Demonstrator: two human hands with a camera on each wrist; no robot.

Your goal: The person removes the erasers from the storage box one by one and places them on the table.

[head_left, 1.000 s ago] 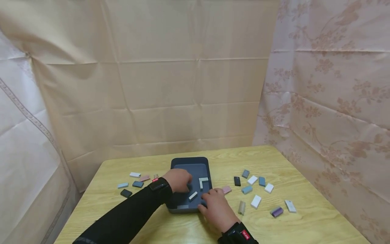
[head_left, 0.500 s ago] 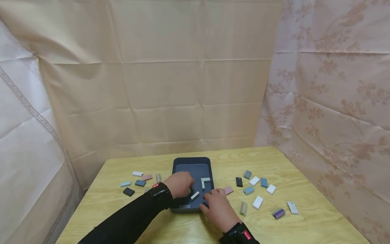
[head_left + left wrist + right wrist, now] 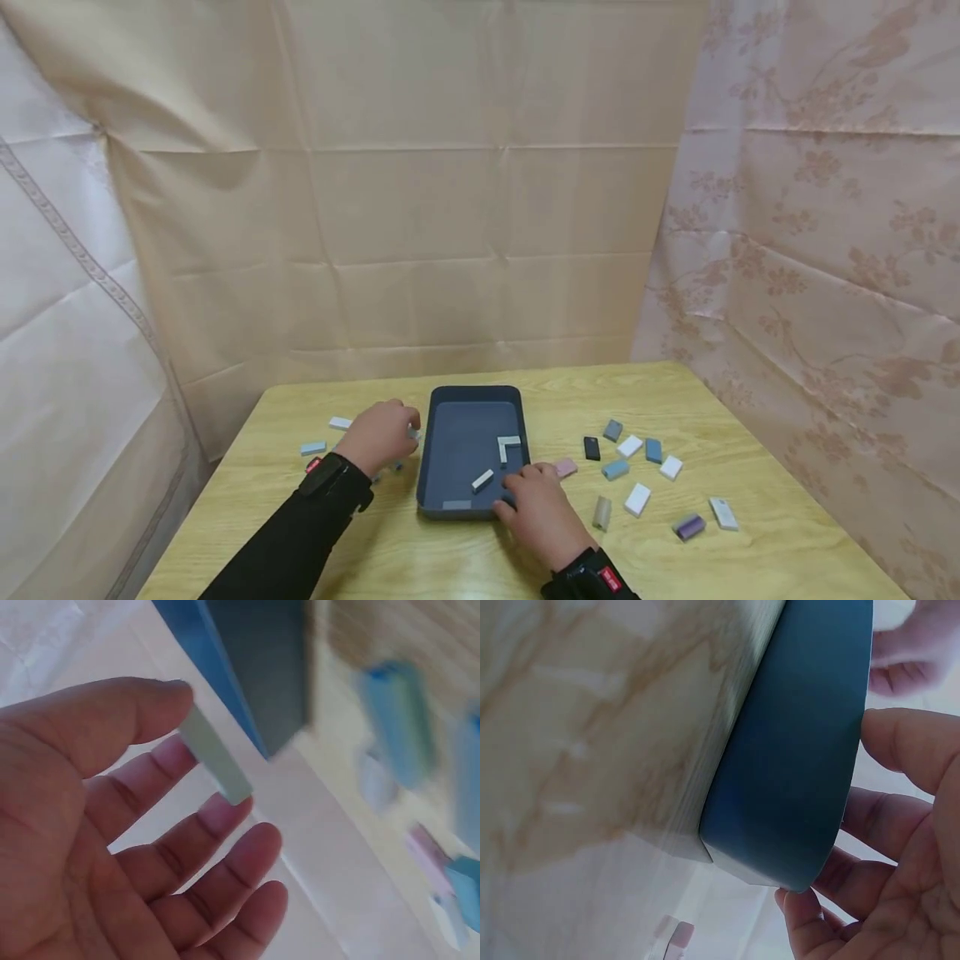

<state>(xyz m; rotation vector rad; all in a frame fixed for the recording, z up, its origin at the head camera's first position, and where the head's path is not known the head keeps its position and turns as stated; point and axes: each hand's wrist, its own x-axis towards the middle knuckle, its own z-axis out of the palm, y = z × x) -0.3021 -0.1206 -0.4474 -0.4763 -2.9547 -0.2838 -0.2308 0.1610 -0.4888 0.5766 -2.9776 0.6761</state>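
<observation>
My left hand (image 3: 381,433) is raised over the table just left of the dark grey-blue tray (image 3: 423,492). In the left wrist view, its thumb and fingers pinch a thin pale green block (image 3: 217,757), while the other fingers are loosely bent. My right hand (image 3: 543,517) grips the tray's near right corner, thumb and fingers on the rim, as the right wrist view also shows. Inside the tray, two pale strips (image 3: 504,446) form an L. A loose pale block (image 3: 482,481) lies below them, and a grey piece (image 3: 456,505) sits by the near wall.
Right of the tray, several small blocks lie scattered, including a black one (image 3: 592,448), a pink one (image 3: 566,467) and a purple one (image 3: 688,527). On the left are a white block (image 3: 341,423) and a light blue one (image 3: 312,448); my left arm hides others.
My left hand has moved left, out of the tray to the table beside it. My right hand stays at the tray's corner. The head view has shifted slightly.
</observation>
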